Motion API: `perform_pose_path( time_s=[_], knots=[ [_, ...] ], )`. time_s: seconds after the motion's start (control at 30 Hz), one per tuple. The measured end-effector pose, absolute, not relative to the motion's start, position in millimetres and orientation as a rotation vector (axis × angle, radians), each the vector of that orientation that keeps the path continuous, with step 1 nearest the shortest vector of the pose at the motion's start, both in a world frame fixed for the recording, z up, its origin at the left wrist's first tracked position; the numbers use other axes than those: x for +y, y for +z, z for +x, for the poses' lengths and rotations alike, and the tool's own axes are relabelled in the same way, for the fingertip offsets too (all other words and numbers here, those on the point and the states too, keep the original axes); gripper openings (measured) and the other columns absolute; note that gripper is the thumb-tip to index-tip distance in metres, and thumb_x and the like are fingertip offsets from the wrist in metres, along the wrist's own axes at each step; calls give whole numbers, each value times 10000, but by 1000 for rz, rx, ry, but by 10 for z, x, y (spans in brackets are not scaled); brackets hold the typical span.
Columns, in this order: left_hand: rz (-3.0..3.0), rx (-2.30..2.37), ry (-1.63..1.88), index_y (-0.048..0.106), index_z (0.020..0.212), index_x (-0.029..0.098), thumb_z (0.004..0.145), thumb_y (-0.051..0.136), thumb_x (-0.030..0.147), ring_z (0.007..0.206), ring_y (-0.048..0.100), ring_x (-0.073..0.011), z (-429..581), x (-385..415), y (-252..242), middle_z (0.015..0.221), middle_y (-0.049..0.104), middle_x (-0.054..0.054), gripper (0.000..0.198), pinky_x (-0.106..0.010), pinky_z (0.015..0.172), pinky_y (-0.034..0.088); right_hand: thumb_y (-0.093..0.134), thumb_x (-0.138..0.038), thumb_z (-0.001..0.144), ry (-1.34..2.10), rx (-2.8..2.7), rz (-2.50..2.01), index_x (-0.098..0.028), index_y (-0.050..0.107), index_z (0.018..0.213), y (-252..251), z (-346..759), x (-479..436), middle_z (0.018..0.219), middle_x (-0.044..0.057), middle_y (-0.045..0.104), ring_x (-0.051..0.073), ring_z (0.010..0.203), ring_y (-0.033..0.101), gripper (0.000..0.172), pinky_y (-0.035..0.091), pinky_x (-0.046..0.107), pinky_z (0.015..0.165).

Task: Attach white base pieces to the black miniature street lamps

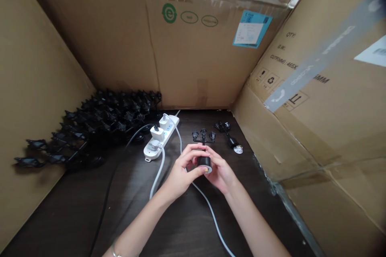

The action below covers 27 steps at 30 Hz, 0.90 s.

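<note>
Left hand (181, 172) and right hand (221, 174) clasp a smooth black cylinder (204, 163).

A white power strip (167, 133) lies on a dark tabletop (75, 209).

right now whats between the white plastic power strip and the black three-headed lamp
A pale grey cable runs between the white plastic power strip and the black three-headed lamp, shown in the head view.
</note>
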<state>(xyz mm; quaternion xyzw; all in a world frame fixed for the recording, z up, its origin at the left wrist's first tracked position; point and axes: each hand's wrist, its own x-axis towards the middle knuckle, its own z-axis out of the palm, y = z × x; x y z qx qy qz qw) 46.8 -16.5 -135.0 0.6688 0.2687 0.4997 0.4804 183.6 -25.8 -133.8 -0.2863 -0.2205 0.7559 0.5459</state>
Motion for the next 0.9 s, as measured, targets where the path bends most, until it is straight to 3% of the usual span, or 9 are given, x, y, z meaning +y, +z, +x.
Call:
perform_pose_path(
  time_s=[0.33, 0.6, 0.9],
  knots=[
    [1526, 660, 1114, 666, 979, 215, 761, 671, 240, 1175, 472, -230, 433, -125, -1366, 1131, 568, -75, 220, -336, 946, 391, 735, -213, 672, 1788, -518, -753, -190, 693, 967, -1363, 1836, -222, 886, 23, 709, 121, 763, 650, 298, 509, 191, 648],
    [1579, 760, 1060, 596, 1135, 277, 738, 689, 274, 1031, 527, -190, 448, -180, -1330, 1251, 511, -42, 409, -233, 706, 409, 720, -296, 708, 1722, -587, -779, -160, 708, 910, -1375, 1847, -212, 798, 27, 705, 112, 699, 633, 244, 498, 194, 653],
    [1519, 738, 1059, 635, 1089, 247, 805, 616, 264, 1129, 492, -207, 414, -160, -1301, 1230, 554, -46, 285, -278, 872, 412, 734, -351, 681, 1677, -656, -881, -191, 712, 921, -1319, 1852, -232, 805, 22, 700, 105, 704, 628, 290, 488, 177, 613]
  ],
)
